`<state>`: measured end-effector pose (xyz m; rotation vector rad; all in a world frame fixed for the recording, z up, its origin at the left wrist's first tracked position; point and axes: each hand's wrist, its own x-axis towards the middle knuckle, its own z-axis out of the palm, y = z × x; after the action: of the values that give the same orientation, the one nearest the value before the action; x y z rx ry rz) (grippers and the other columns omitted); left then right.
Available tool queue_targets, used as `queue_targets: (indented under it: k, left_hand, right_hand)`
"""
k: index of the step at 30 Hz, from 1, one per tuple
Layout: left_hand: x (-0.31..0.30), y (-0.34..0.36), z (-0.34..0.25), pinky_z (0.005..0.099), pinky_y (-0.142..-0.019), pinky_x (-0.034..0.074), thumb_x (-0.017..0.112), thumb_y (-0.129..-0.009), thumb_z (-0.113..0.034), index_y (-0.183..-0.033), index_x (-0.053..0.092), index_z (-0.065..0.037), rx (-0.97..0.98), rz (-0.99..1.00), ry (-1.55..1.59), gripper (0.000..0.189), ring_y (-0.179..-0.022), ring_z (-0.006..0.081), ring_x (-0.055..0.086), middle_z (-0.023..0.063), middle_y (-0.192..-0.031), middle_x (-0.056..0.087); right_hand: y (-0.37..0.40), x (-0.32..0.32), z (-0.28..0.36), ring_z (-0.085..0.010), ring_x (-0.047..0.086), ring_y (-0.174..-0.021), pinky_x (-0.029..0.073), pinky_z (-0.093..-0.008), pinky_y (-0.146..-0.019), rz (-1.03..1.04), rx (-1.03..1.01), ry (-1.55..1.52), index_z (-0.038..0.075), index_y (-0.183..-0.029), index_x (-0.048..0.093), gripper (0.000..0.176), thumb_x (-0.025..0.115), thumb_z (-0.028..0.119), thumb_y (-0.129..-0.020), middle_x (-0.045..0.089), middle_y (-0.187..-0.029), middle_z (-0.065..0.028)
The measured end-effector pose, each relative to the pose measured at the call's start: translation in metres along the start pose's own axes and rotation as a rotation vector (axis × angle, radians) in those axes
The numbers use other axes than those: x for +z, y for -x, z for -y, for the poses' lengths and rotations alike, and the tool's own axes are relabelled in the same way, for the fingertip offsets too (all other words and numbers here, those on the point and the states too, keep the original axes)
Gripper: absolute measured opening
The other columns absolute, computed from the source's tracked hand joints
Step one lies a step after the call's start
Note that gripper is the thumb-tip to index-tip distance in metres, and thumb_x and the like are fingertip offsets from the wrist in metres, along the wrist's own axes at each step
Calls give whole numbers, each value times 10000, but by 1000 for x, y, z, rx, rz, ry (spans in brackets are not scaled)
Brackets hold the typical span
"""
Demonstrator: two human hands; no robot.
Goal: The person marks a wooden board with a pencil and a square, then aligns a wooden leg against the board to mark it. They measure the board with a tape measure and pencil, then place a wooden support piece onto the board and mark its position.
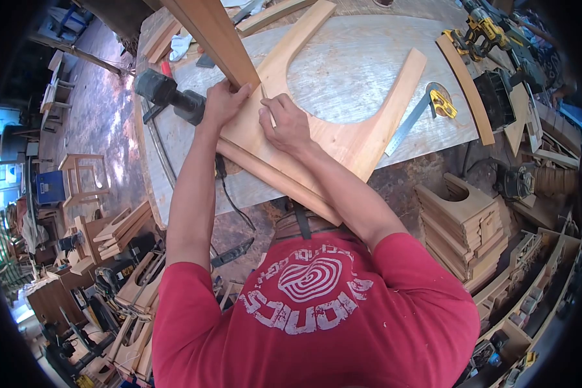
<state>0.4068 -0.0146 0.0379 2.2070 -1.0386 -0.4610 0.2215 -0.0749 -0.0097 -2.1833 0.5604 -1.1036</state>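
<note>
My left hand (224, 105) is closed at the lower end of a long wooden plank (215, 40), its thumb pressed along the plank's side. The plank's end rests on a pale U-shaped wooden board (349, 139). Just to the right, my right hand (286, 124) is curled in a pinch around a thin pencil (272, 119), close to where plank and board meet. Along the board's near edge runs a wooden strip (278, 180). A dark power tool (169, 96) lies left of my left hand.
The pale worktable (343, 48) carries a combination square (410, 123) with a yellow head, a curved wooden strip (465, 89) and yellow-black drills (482, 29). Stacked wooden panels (459, 226) stand below at right. A wooden stool (81, 174) stands on the floor at left.
</note>
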Motion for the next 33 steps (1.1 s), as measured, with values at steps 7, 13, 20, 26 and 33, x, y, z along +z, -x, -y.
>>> queue_targets:
  k: [7,13,20,26,33]
  left_hand:
    - [0,0,0,397,-899,576,754,-869,-422,-1155,714,71,16,-10,-25,571,-1001,327,755,234,-1051,764]
    - [-2,0,-1,406,-920,572,749,-868,-416,-1145,718,72,3,12,-14,563,-1029,346,748,245,-1065,759]
    - [0,-3,3,404,-920,574,750,-867,-414,-1153,718,71,14,-3,-17,564,-1030,349,747,244,-1073,759]
    - [1,-2,3,395,-917,577,759,-865,-399,-1178,713,66,31,-10,11,563,-1031,335,750,241,-1091,758]
    - [-4,2,-7,393,-906,581,763,-866,-384,-1184,712,65,-2,12,2,553,-1022,323,753,230,-1085,762]
  right_hand:
    - [13,9,19,-319,649,-697,535,-429,-618,114,-173,-3,44,-959,700,142,673,149,-868,609,-851,-138]
    - [19,1,40,-319,633,-660,523,-427,-580,-1,-131,-23,60,-916,679,103,680,127,-839,589,-817,-129]
    - [-5,7,14,-316,654,-680,542,-427,-603,9,-34,140,50,-954,705,117,671,125,-871,612,-857,-136]
    - [7,5,25,-323,637,-660,538,-440,-587,223,-178,116,57,-913,690,101,682,128,-841,581,-829,-132]
    - [-2,-17,46,-325,640,-672,536,-451,-585,120,-123,128,57,-926,695,128,686,130,-821,581,-829,-141]
